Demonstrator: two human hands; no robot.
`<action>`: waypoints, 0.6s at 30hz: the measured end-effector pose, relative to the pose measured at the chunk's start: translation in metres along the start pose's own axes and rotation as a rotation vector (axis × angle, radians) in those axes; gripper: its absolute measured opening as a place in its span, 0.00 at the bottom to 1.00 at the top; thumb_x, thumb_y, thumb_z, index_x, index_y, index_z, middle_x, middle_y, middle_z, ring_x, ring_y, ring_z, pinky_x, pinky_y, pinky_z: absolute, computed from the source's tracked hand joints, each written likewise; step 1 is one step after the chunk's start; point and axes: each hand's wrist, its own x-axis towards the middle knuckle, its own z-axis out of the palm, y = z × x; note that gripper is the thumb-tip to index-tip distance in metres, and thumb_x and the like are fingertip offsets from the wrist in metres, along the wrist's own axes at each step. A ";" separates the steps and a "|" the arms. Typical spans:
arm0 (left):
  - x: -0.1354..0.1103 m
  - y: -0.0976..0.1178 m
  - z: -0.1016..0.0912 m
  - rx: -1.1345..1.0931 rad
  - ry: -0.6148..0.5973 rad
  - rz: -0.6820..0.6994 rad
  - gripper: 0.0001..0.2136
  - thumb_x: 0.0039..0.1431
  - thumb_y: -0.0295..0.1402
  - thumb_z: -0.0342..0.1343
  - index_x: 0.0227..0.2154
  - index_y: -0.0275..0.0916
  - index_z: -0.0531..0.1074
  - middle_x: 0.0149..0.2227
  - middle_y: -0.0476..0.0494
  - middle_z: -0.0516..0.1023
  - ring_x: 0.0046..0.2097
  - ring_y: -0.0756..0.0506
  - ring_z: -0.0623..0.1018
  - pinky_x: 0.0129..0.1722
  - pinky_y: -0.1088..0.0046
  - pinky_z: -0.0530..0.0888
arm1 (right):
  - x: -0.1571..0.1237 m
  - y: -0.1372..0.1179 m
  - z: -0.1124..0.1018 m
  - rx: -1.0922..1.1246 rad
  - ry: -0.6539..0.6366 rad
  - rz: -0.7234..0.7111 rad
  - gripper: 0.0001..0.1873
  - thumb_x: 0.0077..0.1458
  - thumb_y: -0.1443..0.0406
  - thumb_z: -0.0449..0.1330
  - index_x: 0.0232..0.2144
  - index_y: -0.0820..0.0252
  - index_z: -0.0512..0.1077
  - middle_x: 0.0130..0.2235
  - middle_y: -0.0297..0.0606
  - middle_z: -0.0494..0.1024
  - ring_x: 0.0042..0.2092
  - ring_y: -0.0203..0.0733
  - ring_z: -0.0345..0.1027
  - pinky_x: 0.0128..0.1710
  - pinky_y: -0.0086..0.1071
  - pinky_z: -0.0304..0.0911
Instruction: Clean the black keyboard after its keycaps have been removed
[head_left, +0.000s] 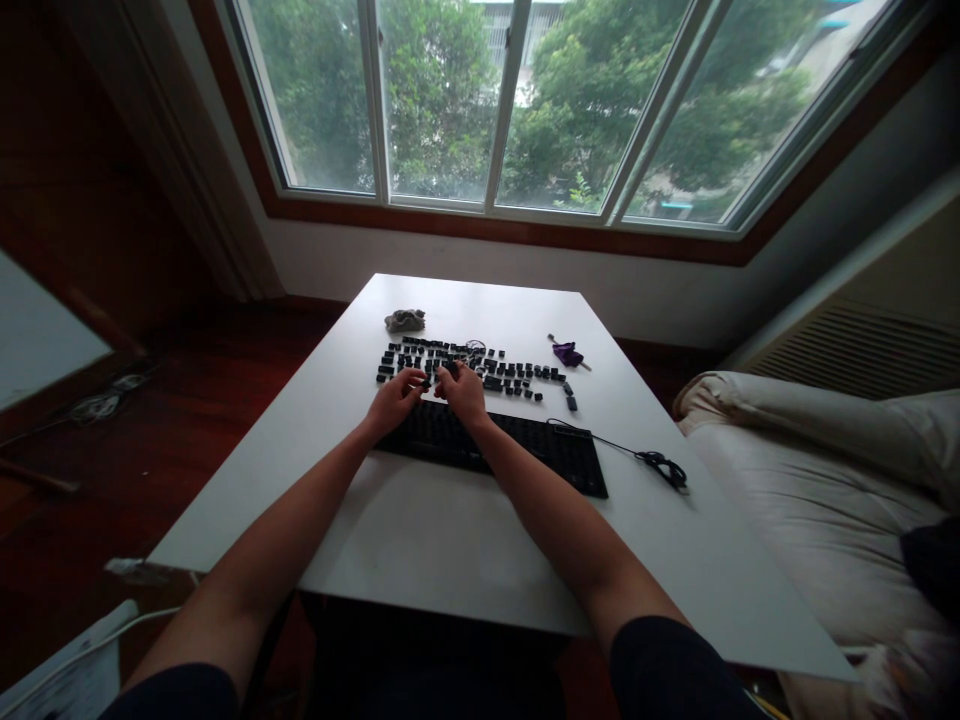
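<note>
A black keyboard point(540, 450) with its keys removed in part or whole, too dark to tell, lies across the white table point(420, 540). Beyond it are spread many loose black keycaps point(517, 372). Above the keyboard's far edge, my left hand point(396, 400) pinches what looks like a small black keycap point(425, 384) at its fingertips. Close beside it on the right, my right hand point(463, 393) has its fingers closed around a small dark thing point(451, 367), whose kind is too small to make out.
A grey crumpled cloth point(405, 320) lies at the table's far left. Far right, there is a purple cloth point(568, 354) with a brush-like stick. The keyboard's coiled cable point(661, 468) rests on the right. A cream sofa point(810, 470) stands beside the table, and a window point(442, 100) is ahead.
</note>
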 end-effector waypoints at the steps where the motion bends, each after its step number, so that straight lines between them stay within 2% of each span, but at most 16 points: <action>1: 0.000 0.000 0.000 0.034 0.010 0.005 0.14 0.62 0.38 0.57 0.49 0.42 0.73 0.40 0.45 0.81 0.33 0.48 0.80 0.35 0.72 0.73 | 0.000 0.001 0.000 0.001 -0.001 -0.001 0.14 0.63 0.54 0.56 0.31 0.56 0.70 0.24 0.32 0.79 0.31 0.41 0.78 0.37 0.30 0.70; 5: 0.002 -0.004 -0.005 0.097 0.053 0.022 0.14 0.62 0.37 0.56 0.49 0.42 0.77 0.38 0.46 0.81 0.32 0.48 0.78 0.35 0.72 0.72 | 0.002 0.005 0.000 -0.002 0.000 0.008 0.14 0.63 0.54 0.56 0.31 0.56 0.70 0.24 0.33 0.79 0.31 0.41 0.78 0.36 0.30 0.70; 11: 0.014 -0.026 -0.024 0.016 0.171 -0.041 0.15 0.59 0.37 0.57 0.47 0.41 0.78 0.38 0.46 0.79 0.32 0.49 0.78 0.35 0.73 0.72 | 0.004 0.009 -0.002 -0.015 0.006 0.033 0.14 0.63 0.54 0.55 0.31 0.57 0.70 0.24 0.33 0.79 0.30 0.39 0.78 0.37 0.29 0.70; 15: 0.021 -0.036 -0.034 -0.044 0.147 -0.138 0.16 0.55 0.38 0.60 0.45 0.39 0.79 0.38 0.45 0.78 0.33 0.48 0.78 0.33 0.73 0.72 | 0.005 0.011 -0.004 -0.038 0.002 0.049 0.14 0.63 0.55 0.56 0.30 0.57 0.71 0.24 0.33 0.80 0.31 0.39 0.78 0.38 0.29 0.69; 18: 0.028 -0.036 -0.037 0.128 0.092 -0.156 0.14 0.54 0.39 0.60 0.43 0.40 0.79 0.35 0.45 0.80 0.34 0.46 0.79 0.37 0.70 0.72 | 0.006 0.013 -0.006 -0.054 0.010 0.057 0.14 0.63 0.55 0.56 0.31 0.57 0.71 0.24 0.33 0.80 0.32 0.40 0.78 0.38 0.29 0.69</action>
